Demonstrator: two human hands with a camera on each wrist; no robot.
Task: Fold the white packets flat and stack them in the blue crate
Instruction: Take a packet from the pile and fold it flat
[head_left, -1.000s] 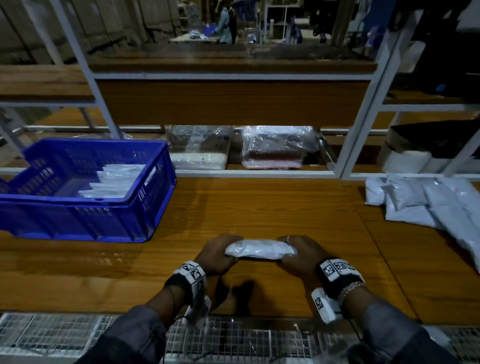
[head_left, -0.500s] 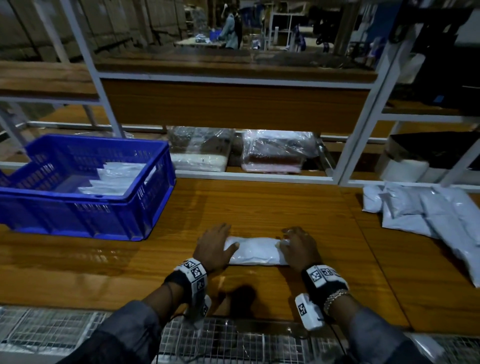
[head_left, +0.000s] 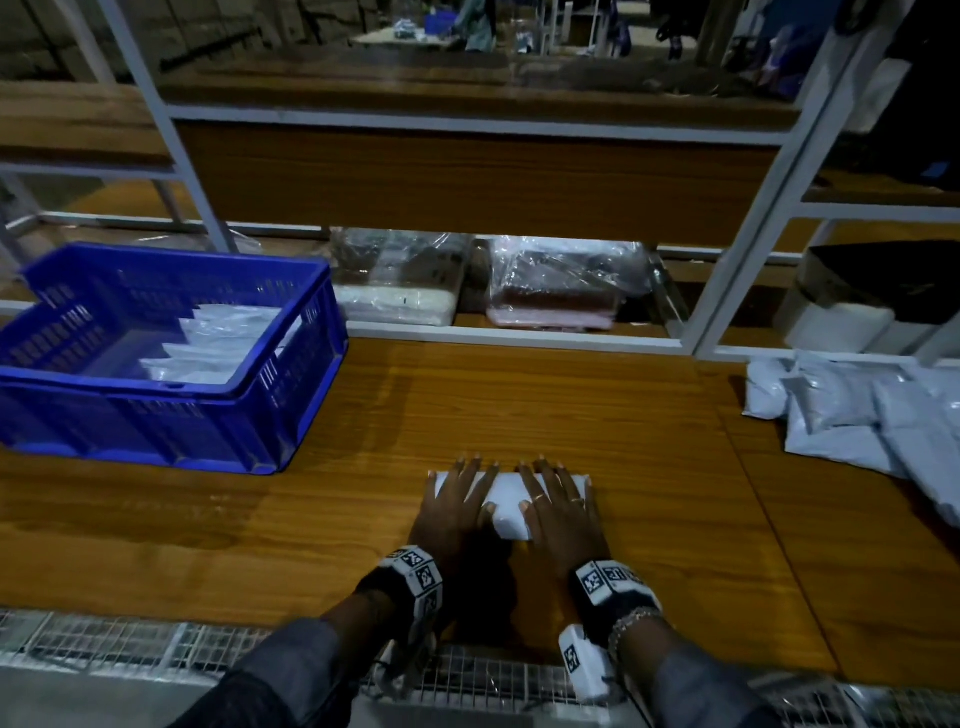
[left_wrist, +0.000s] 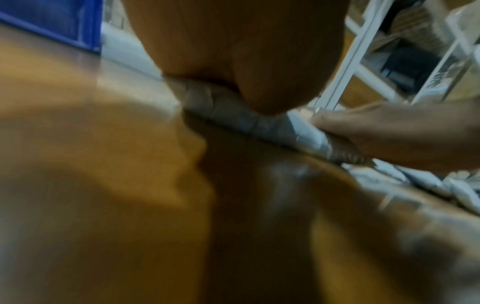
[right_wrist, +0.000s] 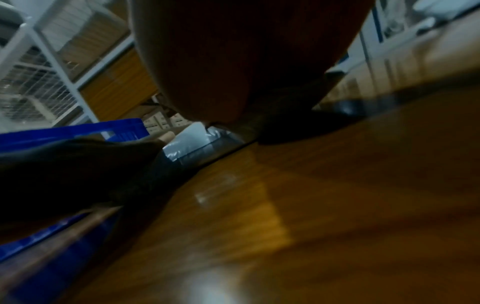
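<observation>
In the head view, the white packet (head_left: 506, 506) lies on the wooden table (head_left: 571, 415) at lower centre of the frame, its long side running left to right. Both hands press down on it, fingers straight and spread: the left hand (head_left: 453, 512) covers its left end, the right hand (head_left: 558, 512) its right end. Neither is curled round it. The blue crate (head_left: 291, 415) sits at middle left, up and to the left of the hands, so the left hand is the nearer one; I judge the packet must travel that way once it is flat. White packets already lie inside the crate. A pile of loose packets (head_left: 857, 415) rests at the right edge.

In the left wrist view, blurred, the packet (left_wrist: 233, 117) runs as a grey strip from centre down to the right, under the left palm, with the right hand (left_wrist: 402, 131) flat on its far end.

In the right wrist view, dark and blurred, a slice of the packet (right_wrist: 189, 142) shows at centre left between the two hands, and the crate (right_wrist: 78, 129) stands beyond it at left.
</observation>
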